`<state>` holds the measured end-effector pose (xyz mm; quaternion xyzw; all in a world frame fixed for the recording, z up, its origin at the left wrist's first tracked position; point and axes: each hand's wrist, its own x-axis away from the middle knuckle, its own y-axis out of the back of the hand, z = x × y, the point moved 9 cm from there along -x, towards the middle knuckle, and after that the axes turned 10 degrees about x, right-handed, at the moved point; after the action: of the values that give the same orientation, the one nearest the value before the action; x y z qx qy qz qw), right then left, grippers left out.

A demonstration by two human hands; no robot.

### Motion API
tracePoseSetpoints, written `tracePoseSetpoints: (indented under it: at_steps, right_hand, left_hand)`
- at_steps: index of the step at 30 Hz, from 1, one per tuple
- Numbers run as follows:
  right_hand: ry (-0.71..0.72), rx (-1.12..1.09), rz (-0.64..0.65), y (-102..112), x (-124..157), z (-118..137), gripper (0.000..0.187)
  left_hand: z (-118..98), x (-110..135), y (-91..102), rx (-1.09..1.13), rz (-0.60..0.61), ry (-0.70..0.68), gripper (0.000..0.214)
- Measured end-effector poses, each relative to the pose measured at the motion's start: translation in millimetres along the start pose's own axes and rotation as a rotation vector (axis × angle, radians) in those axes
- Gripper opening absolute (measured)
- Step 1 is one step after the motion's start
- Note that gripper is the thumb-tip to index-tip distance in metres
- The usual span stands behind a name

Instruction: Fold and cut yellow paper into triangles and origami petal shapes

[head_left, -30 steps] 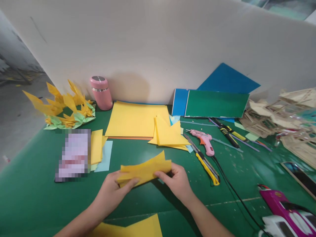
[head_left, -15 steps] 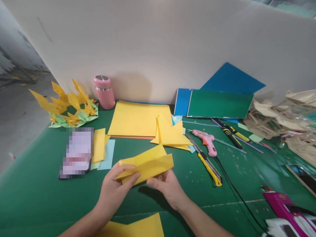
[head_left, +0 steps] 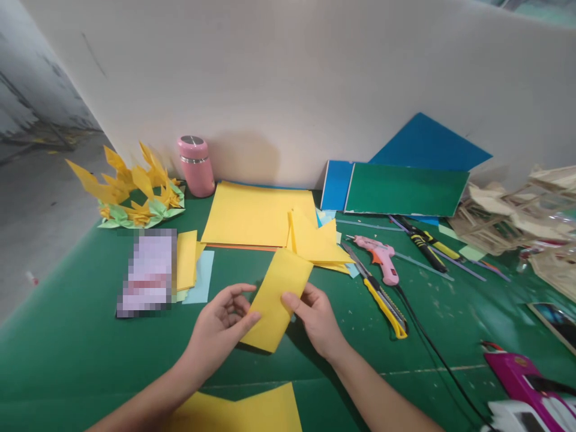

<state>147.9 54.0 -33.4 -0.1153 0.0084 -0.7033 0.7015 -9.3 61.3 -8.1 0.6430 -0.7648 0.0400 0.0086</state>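
Note:
A folded yellow sheet of paper [head_left: 279, 294], now a narrow rectangle, is pinched at its right edge by my right hand [head_left: 319, 321], thumb on top and fingers behind. My left hand [head_left: 225, 321] is beside the sheet's left edge, fingers curled and apart, the thumb tip at or just over the paper; it does not grip it. Behind the sheet lie cut yellow paper pieces [head_left: 315, 240] with pointed ends, partly over a stack of yellow sheets [head_left: 256, 216]. Another yellow sheet [head_left: 252, 414] lies at the near edge, partly out of view.
On the right are a utility knife [head_left: 384, 306], a pink glue gun [head_left: 380, 258] with its cord, pliers [head_left: 427, 246] and a wooden model [head_left: 499, 216]. On the left stand a yellow paper crown [head_left: 135, 192], a pink flask [head_left: 198, 168] and a blurred phone-like object [head_left: 150, 270].
The sheet has gone from a loosely folded, level strip to a flat rectangle tilted upright. My left hand has let go of it; my right hand now pinches its right edge.

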Motion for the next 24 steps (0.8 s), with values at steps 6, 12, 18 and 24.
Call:
tracePoseSetpoints:
  at_steps: [6,12,18,24]
  right_hand:
    - [-0.026,0.010,-0.019,-1,-1,-3,0.036]
    - [-0.020,0.037,0.086,-14,-1,0,0.035]
    - [-0.038,-0.021,0.077,-16,1,2,0.034]
    - [-0.069,-0.074,0.007,-7,2,-4,0.031]
  left_hand:
    - [14,3,-11.9,0.050,0.082,0.107,0.040]
    - [6,-1,-3.4,0.142,0.004,0.059,0.028]
    - [-1,-2,6.1,0.145,-0.078,-0.043,0.023]
    - [-6,2,2.7,0.128,-0.037,-0.143,0.015]
